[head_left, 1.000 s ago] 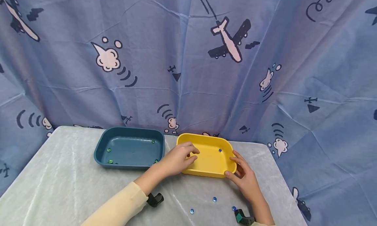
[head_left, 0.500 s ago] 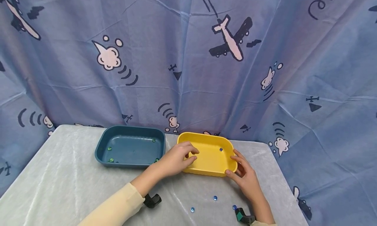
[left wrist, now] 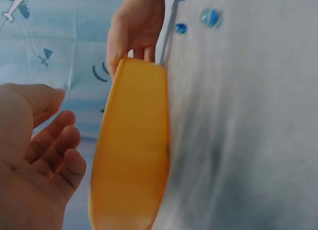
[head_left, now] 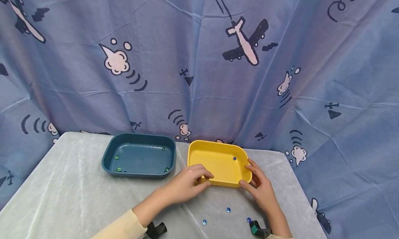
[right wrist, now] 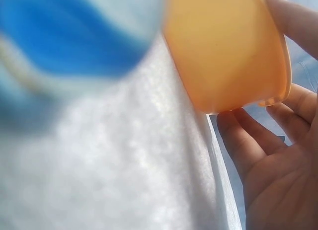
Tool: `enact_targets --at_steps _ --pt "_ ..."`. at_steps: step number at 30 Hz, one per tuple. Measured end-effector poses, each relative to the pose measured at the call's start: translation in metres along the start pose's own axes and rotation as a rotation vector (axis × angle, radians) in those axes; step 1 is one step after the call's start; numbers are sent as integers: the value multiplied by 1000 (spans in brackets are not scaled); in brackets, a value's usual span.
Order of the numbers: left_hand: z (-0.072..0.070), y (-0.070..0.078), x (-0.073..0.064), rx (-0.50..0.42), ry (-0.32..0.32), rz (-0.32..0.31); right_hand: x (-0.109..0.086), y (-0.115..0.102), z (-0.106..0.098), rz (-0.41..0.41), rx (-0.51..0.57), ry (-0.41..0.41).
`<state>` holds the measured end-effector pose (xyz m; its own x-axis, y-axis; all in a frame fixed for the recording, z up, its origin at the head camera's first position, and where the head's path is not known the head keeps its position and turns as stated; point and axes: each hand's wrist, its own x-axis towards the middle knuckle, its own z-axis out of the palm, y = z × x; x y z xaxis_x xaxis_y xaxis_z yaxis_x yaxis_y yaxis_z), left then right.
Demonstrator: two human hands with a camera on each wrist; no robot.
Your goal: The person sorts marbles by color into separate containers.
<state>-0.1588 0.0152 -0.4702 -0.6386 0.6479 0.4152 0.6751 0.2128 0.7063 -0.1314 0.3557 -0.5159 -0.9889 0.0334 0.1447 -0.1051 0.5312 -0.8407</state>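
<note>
In the head view a yellow plastic tray (head_left: 218, 164) stands on the cloth with one blue marble (head_left: 234, 158) inside. My right hand (head_left: 263, 192) holds the tray's right end, thumb at the near corner and fingers along the end wall. Over the tray's near-left rim hovers my left hand (head_left: 188, 183), fingers loosely bent; the left wrist view shows nothing between its fingers (left wrist: 67, 140). Three blue marbles lie on the cloth: a middle marble (head_left: 228, 210), a left marble (head_left: 204, 222) and a right marble (head_left: 248, 219) close to the right wrist's camera.
Left of the yellow tray stands a dark blue tray (head_left: 141, 162) with several green marbles (head_left: 118, 169) in it. Pale cloth (head_left: 68, 194) covers the table. A blue curtain (head_left: 156, 59) with printed airplanes hangs right behind the far edge.
My left hand has drawn back from over the yellow tray's inside toward its near rim. The right hand has kept its hold on the tray's right end.
</note>
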Motion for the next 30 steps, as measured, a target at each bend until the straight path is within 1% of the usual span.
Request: enact_targets --at_steps 4,9,12,18,24,27,30 --pt "6 3 -9 -34 -43 6 0 0 0 2 -5 3" --pt "13 5 -21 -114 -125 -21 0 -1 0 0 -3 4" --pt "18 5 -27 -146 -180 -10 0 -1 0 -2 -1 4" --pt "26 5 -38 -124 -296 28 -1 -1 0 3 -7 7" --pt "33 3 -45 -107 -399 28 -1 -1 0 9 -7 6" --pt "36 1 -48 -98 -429 28 -1 -1 0 9 -5 7" --pt "37 0 -49 -85 -435 30 0 -1 0 9 2 7"
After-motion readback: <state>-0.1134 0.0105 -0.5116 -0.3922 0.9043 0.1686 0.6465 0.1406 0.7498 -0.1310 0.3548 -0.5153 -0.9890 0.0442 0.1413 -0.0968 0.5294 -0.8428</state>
